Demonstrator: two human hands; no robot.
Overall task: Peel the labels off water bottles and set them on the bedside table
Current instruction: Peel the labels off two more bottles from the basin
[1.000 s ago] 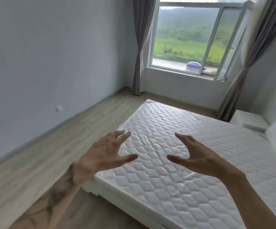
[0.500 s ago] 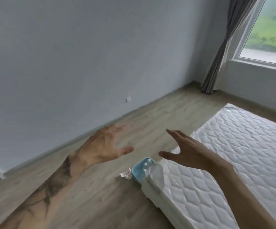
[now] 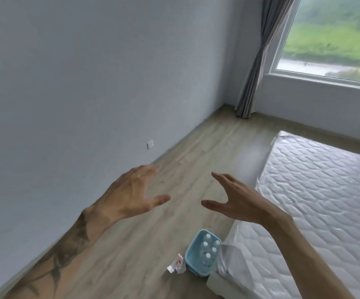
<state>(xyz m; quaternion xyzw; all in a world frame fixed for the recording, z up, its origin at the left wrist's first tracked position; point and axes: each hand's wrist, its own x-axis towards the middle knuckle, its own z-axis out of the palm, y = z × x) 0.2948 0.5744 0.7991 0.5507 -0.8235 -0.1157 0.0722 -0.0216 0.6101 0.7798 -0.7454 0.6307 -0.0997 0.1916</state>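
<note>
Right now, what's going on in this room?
A person holds both hands out empty, fingers spread: the left hand and right hand hover above the wooden floor, touching nothing. Below them a light blue basket stands on the floor by the corner of a plastic-wrapped mattress, with five capped water bottles upright inside. White and red scraps, possibly peeled labels, lie beside the basket. No bottle is picked up yet; no bedside table is in view.
</note>
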